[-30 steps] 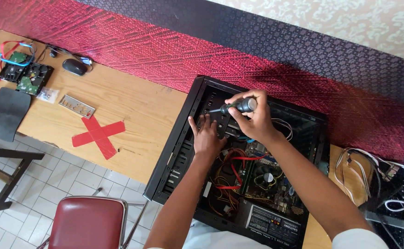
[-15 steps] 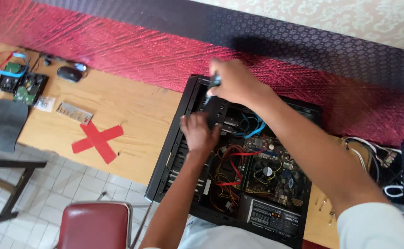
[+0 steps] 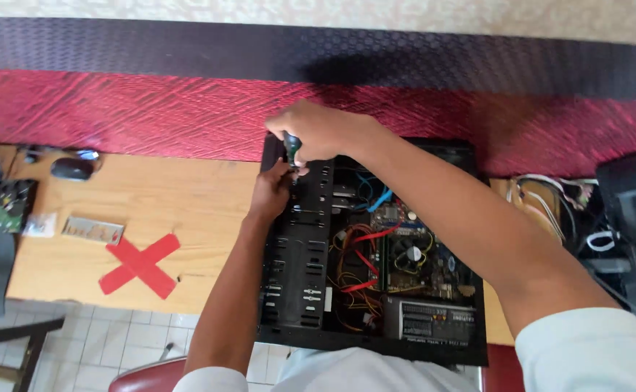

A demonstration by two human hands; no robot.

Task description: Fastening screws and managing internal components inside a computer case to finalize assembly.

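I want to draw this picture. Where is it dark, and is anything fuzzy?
Head view: a soft dark shadow falls on the red cloth behind the right hand; the open computer case is dim inside; both hands look slightly blurred, the left hand too; the wooden table is evenly lit, without glare.

Computer case (image 3: 300, 290) on table (image 3: 187, 210), mouse (image 3: 71, 168) left.

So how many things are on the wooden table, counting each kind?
Open computer case: 1
Screwdriver, in the right hand: 1
Red tape cross: 1
Computer mouse: 1
Memory stick: 1
Green circuit boards, far left: 2
Total: 7
The left hand touches the case.
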